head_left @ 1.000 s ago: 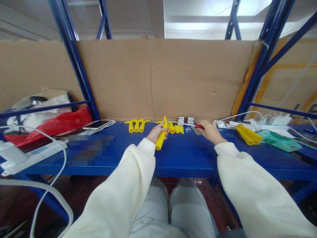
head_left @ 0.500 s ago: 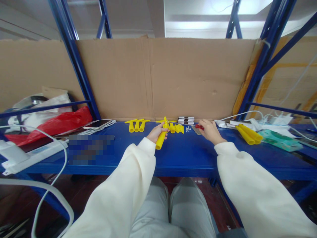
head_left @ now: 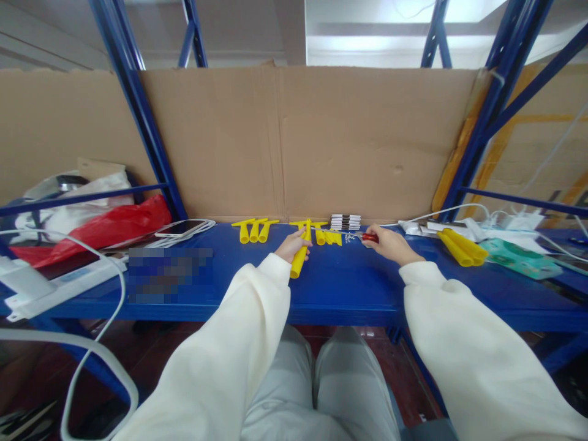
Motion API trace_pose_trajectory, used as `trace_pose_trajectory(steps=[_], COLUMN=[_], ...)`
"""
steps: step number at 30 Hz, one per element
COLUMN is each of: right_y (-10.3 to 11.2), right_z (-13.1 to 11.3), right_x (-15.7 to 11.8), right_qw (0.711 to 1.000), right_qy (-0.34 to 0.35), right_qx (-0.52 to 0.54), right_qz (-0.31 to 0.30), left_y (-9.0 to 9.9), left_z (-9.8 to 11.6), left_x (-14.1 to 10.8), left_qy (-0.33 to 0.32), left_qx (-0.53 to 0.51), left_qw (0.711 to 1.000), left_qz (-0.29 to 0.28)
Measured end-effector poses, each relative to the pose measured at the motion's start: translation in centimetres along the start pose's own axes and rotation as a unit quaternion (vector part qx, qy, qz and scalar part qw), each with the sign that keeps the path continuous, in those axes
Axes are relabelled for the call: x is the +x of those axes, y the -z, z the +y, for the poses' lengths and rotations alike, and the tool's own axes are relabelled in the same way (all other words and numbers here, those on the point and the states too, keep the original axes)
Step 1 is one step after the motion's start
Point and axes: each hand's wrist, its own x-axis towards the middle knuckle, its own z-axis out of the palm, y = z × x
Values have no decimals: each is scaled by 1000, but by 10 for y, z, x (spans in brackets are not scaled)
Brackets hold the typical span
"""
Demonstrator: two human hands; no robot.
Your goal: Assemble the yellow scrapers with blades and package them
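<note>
My left hand (head_left: pixel 290 245) is closed around a yellow tube-shaped part (head_left: pixel 298 262), whose wide end points toward me. Its fingers wrap the narrower upper portion. On the right, my right hand (head_left: pixel 388 243) grips a red-handled tool (head_left: pixel 370 237) low over the blue table (head_left: pixel 349 282); its thin shaft points left, toward small white bits (head_left: pixel 351 238). Between the hands lie another yellow part (head_left: pixel 320 236) and several small yellow pieces (head_left: pixel 333 238). A stack of white and black items (head_left: pixel 346 222) stands behind them, against the cardboard.
Yellow parts (head_left: pixel 254 231) stand in a row at the left back. A phone (head_left: pixel 179 228), cables and a white power strip (head_left: pixel 68 286) lie further left. Two yellow tubes (head_left: pixel 462 248) and a green packet (head_left: pixel 519 260) are at right. Cardboard (head_left: pixel 349 141) closes off the back.
The red-handled tool in my right hand has turned, and its shaft now points left. My left hand has barely shifted with the yellow part. The view has tilted slightly.
</note>
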Motion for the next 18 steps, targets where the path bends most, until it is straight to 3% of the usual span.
trace_pose_trajectory(steps=[7, 13, 18], right_y=[1, 1, 0], right_z=[0, -3, -15], right_x=[-1, 0, 0], right_qw=[1000, 999, 999], right_qy=[-15, 9, 8], right_qx=[-5, 31, 20], right_qz=[24, -14, -25], left_y=[0, -3, -7], left_z=[-3, -2, -3], left_x=[3, 1, -2], left_qy=[-2, -9, -15], left_qx=[-9, -3, 12], left_qw=[1000, 1000, 999], left_qz=[-12, 1, -29])
